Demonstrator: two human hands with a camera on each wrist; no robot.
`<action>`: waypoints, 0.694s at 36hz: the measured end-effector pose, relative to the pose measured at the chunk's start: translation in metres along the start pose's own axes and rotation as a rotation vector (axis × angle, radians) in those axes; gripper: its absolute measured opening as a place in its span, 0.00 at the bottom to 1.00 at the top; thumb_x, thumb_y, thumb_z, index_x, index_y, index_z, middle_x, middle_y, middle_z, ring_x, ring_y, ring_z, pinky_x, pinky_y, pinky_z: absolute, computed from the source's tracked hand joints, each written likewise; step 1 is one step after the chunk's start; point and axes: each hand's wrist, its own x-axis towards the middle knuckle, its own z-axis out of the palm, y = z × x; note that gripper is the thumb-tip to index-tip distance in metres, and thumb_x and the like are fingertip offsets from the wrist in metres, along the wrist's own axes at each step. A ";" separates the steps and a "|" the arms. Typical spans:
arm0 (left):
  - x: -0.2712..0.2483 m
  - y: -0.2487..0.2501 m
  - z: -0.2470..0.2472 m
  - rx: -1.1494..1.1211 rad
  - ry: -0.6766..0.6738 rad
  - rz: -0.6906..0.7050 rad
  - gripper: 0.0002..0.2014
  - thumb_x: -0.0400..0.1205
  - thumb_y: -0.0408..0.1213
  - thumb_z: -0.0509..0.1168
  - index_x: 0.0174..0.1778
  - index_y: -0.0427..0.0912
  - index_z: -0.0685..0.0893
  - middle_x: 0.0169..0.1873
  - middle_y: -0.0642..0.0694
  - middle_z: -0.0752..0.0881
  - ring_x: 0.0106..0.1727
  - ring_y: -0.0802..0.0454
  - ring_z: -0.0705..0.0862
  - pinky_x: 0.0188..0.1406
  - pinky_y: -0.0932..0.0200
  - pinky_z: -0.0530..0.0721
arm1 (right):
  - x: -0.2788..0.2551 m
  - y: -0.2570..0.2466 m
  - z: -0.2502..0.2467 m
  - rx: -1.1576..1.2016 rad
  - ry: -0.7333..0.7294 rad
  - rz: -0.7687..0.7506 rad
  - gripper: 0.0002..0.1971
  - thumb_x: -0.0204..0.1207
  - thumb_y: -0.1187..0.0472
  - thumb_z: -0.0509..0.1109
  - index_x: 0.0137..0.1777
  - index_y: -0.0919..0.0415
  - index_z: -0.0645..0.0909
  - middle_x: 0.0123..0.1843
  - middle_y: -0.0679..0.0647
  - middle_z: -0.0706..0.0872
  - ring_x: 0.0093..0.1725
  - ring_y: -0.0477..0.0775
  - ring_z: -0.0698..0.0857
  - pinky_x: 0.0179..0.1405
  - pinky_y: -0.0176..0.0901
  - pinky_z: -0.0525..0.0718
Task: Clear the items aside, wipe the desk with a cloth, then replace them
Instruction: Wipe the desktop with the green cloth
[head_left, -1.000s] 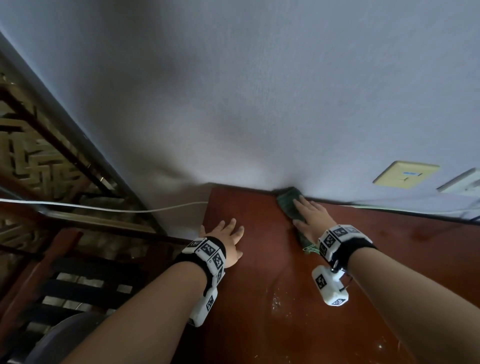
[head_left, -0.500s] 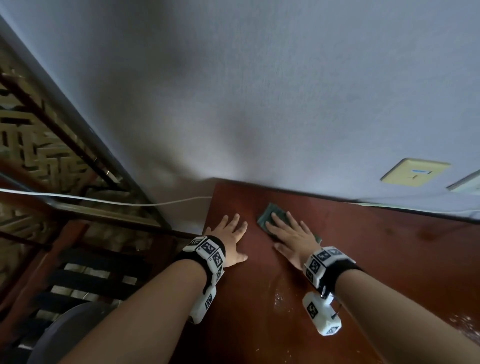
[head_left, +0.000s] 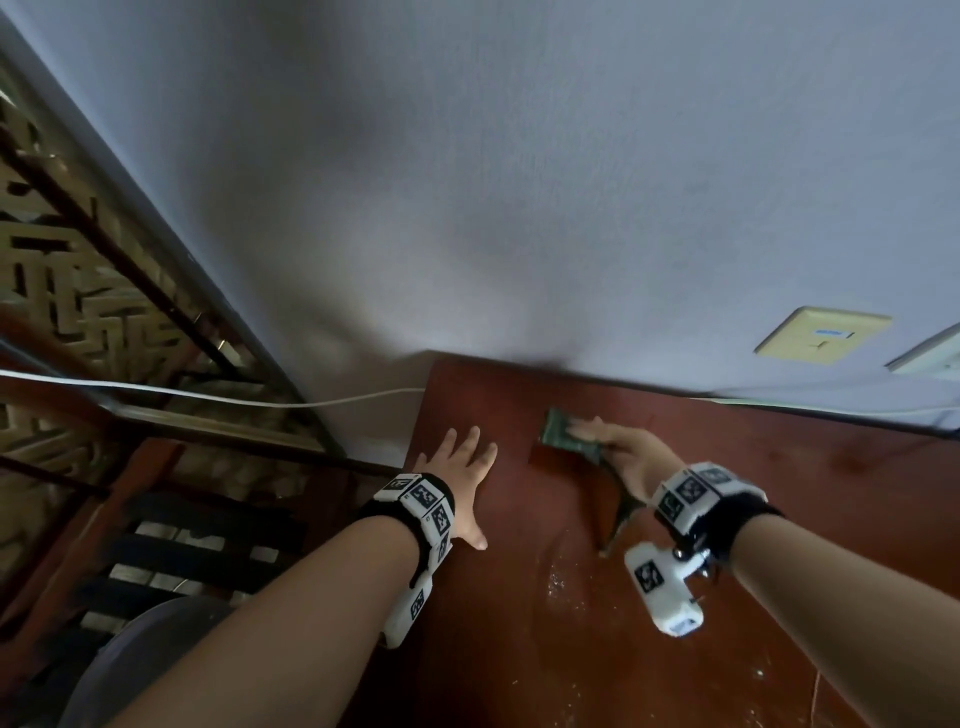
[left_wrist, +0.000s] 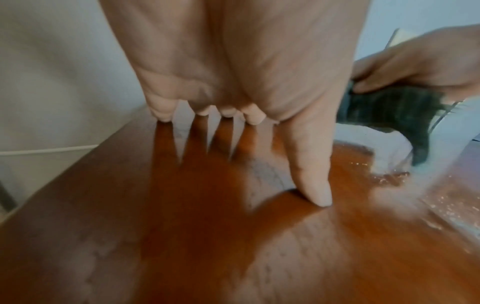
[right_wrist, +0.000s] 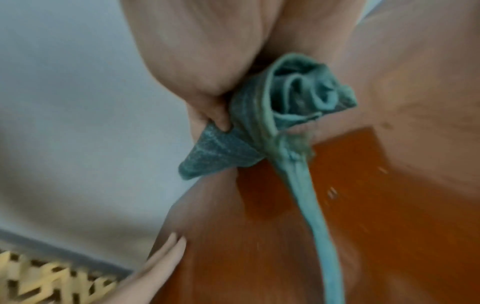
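On desk (head_left: 519, 597) — cloth (head_left: 563, 435) now rightward, lifted.

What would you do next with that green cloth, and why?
Probably sweep the cloth back toward the person, over the pale specks on the near part of the desk. The right hand grips the bunched cloth near the wall, with one end trailing, while the left hand rests flat beside it, so the specks look unwiped.
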 end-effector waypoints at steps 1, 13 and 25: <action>0.001 -0.001 0.001 0.001 0.003 0.001 0.64 0.71 0.55 0.79 0.87 0.53 0.35 0.85 0.50 0.28 0.86 0.43 0.30 0.84 0.32 0.46 | 0.011 0.002 -0.004 -0.005 0.056 0.002 0.23 0.79 0.79 0.59 0.68 0.60 0.81 0.74 0.54 0.76 0.78 0.49 0.66 0.73 0.20 0.50; 0.007 -0.008 0.009 -0.019 0.025 0.027 0.64 0.71 0.56 0.79 0.86 0.54 0.33 0.84 0.50 0.26 0.85 0.44 0.28 0.82 0.33 0.41 | 0.080 0.016 0.010 -0.685 -0.043 0.082 0.34 0.84 0.49 0.57 0.85 0.45 0.44 0.86 0.47 0.39 0.84 0.57 0.38 0.81 0.56 0.42; 0.000 0.000 0.005 -0.020 0.040 -0.003 0.64 0.70 0.54 0.80 0.87 0.53 0.36 0.85 0.49 0.29 0.86 0.43 0.31 0.84 0.34 0.45 | 0.023 0.026 0.045 -0.847 -0.199 -0.143 0.32 0.85 0.42 0.50 0.82 0.37 0.37 0.81 0.38 0.30 0.83 0.53 0.32 0.80 0.54 0.37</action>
